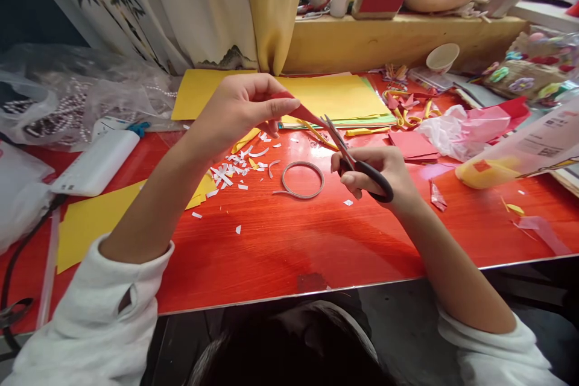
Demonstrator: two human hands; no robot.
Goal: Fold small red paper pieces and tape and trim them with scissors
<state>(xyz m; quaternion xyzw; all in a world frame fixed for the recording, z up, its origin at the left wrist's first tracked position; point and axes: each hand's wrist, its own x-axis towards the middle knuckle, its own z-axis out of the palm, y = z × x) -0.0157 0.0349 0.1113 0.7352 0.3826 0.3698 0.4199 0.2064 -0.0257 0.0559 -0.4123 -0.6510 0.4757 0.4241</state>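
Note:
Pinched between the thumb and fingers of my left hand (248, 108) is a piece of red paper (309, 116), held up above the table. My right hand (380, 172) grips black-handled scissors (346, 154), with fingers through the loops. The blade tips meet the right end of the red paper; whether they cut into it I cannot tell. Below and between my hands, a coiled strip (303, 180) lies on the red table (271, 253). White paper scraps (230, 169) are scattered under my left hand. Behind my hands lie stacked yellow sheets (335, 99).
At left are a white power bank-like box (97, 163), a yellow sheet (90, 223) and plastic bags with beads (76, 102). To the right sit red paper squares (414, 146), crumpled pink plastic (474, 126) and a clear bag (520, 148). A cluttered ledge (398, 42) runs behind.

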